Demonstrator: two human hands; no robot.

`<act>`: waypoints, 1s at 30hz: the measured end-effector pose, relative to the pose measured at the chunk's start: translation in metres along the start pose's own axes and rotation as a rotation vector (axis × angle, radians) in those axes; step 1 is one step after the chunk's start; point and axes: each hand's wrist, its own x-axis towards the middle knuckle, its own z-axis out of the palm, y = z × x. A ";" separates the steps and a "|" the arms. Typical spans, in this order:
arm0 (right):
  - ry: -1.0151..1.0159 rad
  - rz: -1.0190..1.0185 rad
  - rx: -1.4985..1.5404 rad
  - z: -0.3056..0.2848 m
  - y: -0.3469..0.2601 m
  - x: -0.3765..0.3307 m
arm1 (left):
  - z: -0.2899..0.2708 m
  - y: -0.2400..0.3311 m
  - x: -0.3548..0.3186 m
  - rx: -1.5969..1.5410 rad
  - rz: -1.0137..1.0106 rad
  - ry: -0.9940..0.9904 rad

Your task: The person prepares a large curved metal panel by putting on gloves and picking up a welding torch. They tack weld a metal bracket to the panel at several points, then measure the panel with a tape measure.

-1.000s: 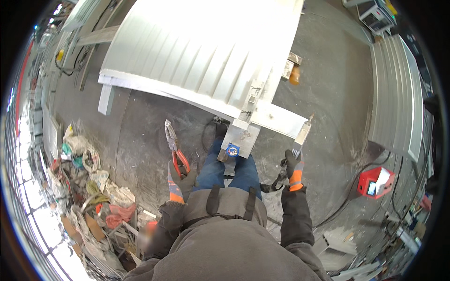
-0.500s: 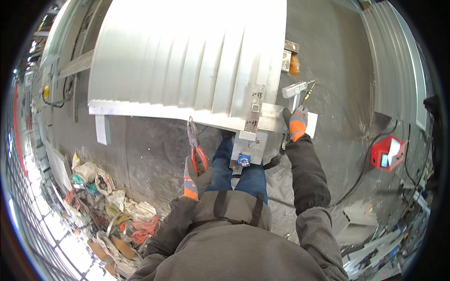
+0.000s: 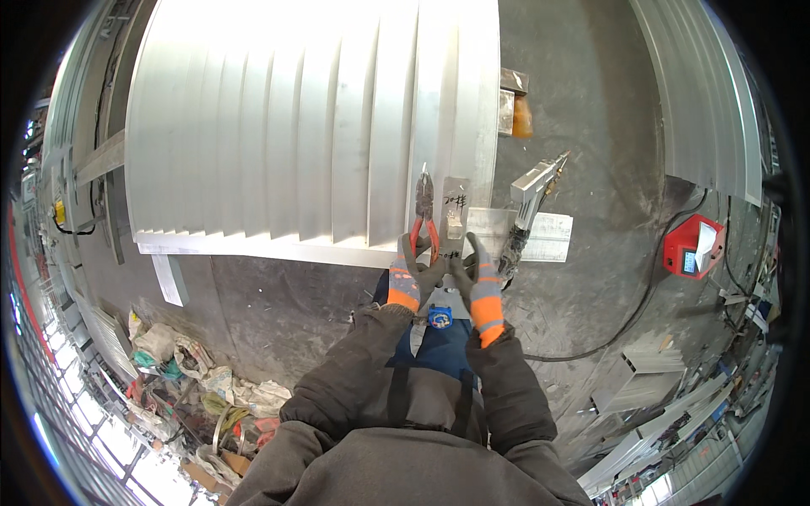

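Note:
My left hand (image 3: 411,277), in a grey and orange glove, is closed round red-handled pliers (image 3: 424,198). Their jaws point away from me, over the near right part of a ribbed silver metal panel (image 3: 321,152). Close by on the right, my gloved right hand (image 3: 481,285) has its thumb and forefinger apart, with nothing visible between them. Just beyond it lies a flat metal strip (image 3: 456,192) with dark handwriting, a small square metal piece (image 3: 455,225) on top. A welding torch (image 3: 515,246) rests against a silver metal profile (image 3: 533,182) to the right.
A blue tape measure (image 3: 440,317) sits just below my hands. A metal piece and an orange object (image 3: 522,118) lie beside the panel. Further right stands a red box-shaped device (image 3: 693,246), with a black cable (image 3: 629,339) nearby. Rags and sacks (image 3: 198,358) are heaped at lower left.
My right hand has left the torch area and come in beside my left. The left hand has carried the pliers right and forward over the panel. The view has shifted slightly.

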 end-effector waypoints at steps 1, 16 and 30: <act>-0.054 0.050 0.060 0.009 0.003 -0.001 | 0.005 -0.002 0.005 0.020 -0.071 0.001; -0.020 0.169 0.388 -0.054 -0.044 0.034 | -0.007 0.087 -0.035 0.141 -0.410 -0.180; -0.494 0.268 1.307 -0.024 -0.056 0.085 | -0.018 0.116 -0.052 0.130 -0.382 -0.467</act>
